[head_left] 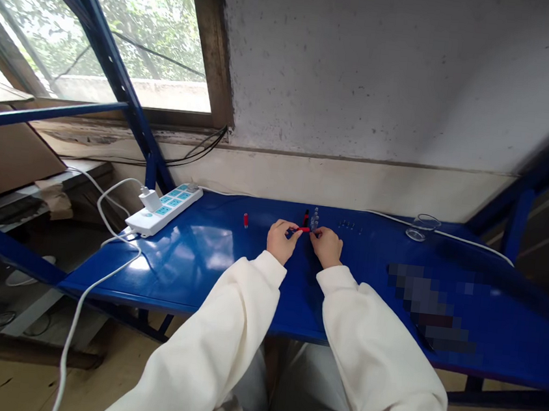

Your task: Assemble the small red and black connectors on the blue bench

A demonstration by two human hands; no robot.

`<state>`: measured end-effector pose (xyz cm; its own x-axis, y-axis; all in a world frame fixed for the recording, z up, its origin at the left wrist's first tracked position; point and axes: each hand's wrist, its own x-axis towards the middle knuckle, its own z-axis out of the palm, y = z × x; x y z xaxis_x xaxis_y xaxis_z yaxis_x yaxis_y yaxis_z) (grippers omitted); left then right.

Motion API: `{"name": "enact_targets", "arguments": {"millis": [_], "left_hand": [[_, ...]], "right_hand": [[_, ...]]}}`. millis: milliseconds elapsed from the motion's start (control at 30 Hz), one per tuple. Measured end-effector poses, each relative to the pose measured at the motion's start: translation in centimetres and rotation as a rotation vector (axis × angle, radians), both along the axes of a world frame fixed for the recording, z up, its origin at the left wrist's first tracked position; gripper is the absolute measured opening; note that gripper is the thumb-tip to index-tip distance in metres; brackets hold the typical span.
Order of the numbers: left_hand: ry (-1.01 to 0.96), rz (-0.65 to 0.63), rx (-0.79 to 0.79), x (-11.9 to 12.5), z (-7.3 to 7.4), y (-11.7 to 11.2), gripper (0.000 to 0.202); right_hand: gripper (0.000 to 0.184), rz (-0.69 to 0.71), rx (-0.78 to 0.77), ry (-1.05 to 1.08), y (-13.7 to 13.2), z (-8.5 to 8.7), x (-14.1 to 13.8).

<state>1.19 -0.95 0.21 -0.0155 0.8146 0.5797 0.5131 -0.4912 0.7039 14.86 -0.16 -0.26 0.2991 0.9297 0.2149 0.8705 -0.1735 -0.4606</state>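
Note:
My left hand (281,240) is closed in a pinch on a small red tube (304,229), which lies level above the table. At the tube's right end, the fingers of my right hand (327,246) are pressed together; what they grip is too small to make out. Just behind my hands stands a cluster of small clear pieces (315,219). Beside it is an upright black and red tube (306,218). Another small red tube (246,220) stands by itself to the left.
On the blue table (198,282), a white power strip (163,209) with a plugged-in adapter sits at the left. Several tiny clear pieces (345,225) lie right of my hands. Farther right are a clear cup (422,227) and a blurred-out dark object (433,307).

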Motion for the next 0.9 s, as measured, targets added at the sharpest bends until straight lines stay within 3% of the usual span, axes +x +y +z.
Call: {"name": "enact_targets", "arguments": {"millis": [300, 733, 900], "left_hand": [[-0.053, 0.050, 0.013, -0.2, 0.1, 0.2, 0.006], [-0.047, 0.065, 0.077, -0.4, 0.2, -0.1, 0.009], [0.186, 0.020, 0.140, -0.4, 0.3, -0.5, 0.026]], "right_hand": [[0.016, 0.251, 0.085, -0.134, -0.7, 0.1, -0.5], [0.015, 0.283, 0.081, -0.172, -1.6, 0.7, -0.7], [0.015, 0.288, 0.085, -0.173, -1.9, 1.0, -0.8]]}}
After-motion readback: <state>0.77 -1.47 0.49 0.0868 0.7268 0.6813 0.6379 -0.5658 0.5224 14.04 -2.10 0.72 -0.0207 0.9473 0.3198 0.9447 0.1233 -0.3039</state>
